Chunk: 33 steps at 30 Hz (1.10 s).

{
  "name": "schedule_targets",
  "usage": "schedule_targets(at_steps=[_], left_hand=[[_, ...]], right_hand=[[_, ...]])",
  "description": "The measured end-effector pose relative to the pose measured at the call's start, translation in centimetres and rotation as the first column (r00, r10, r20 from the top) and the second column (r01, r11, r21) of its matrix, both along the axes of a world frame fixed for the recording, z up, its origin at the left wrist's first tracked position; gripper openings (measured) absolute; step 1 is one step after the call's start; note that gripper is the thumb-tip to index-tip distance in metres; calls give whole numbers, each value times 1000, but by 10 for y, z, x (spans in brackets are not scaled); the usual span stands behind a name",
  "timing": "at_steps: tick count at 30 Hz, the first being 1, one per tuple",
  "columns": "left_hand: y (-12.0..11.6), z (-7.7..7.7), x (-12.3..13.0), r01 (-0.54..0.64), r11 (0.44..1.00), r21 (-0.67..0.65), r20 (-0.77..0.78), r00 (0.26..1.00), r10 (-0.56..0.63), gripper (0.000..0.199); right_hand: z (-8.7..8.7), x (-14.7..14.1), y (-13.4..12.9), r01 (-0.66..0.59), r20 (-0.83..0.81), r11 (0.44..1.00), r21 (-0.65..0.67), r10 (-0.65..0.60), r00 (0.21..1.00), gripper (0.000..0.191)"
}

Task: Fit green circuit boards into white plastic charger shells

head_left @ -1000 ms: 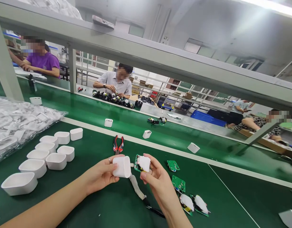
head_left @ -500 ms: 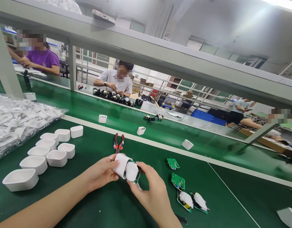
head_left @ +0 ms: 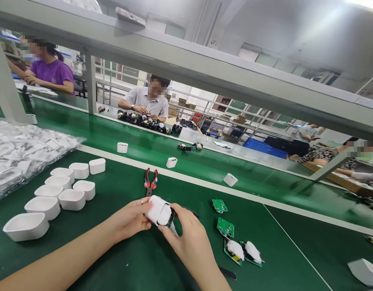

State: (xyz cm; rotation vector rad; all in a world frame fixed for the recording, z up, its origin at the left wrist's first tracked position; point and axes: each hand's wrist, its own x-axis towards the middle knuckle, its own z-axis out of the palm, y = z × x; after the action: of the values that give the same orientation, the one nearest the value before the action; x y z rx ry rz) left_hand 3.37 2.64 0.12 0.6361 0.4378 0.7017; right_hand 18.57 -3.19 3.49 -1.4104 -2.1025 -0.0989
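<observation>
Right now a white plastic case (head_left: pixel 156 210) sits gripped near the front of the green bench (head_left: pixel 113 258), a circuit board (head_left: pixel 171 218) showing at its open end. Just behind lie red-handled pliers (head_left: pixel 150 182); to the right, loose green boards (head_left: pixel 225 227); to the left, rows of empty white cases (head_left: pixel 76 199) and a bulging plastic bag (head_left: pixel 25 153). A co-worker (head_left: pixel 144 99) sits beyond the belt (head_left: pixel 138 137). From the bench's bottom edge, the left hand (head_left: pixel 128 220) reaches in, clamped around the case, while the right hand (head_left: pixel 186 242) curls closed over the board end.
</observation>
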Motion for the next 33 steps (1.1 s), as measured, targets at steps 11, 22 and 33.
schedule_targets(at_steps=[11, 22, 33], left_hand=[[-4, 5, 2, 9, 1000, -16, -6, 1000, -9, 32], [-14, 0, 5, 87, 996, -2, -19, 996, -87, 30], [-15, 16, 8, 73, 983, 171, -178, 983, -42, 34]], right_hand=[[-8, -2, 5, -118, 25, 977, 177, 115, 993, 36], [-25, -10, 8, -102, -49, 972, 210, 114, 992, 38], [-23, -14, 4, -78, -104, 975, 210, 102, 989, 33]])
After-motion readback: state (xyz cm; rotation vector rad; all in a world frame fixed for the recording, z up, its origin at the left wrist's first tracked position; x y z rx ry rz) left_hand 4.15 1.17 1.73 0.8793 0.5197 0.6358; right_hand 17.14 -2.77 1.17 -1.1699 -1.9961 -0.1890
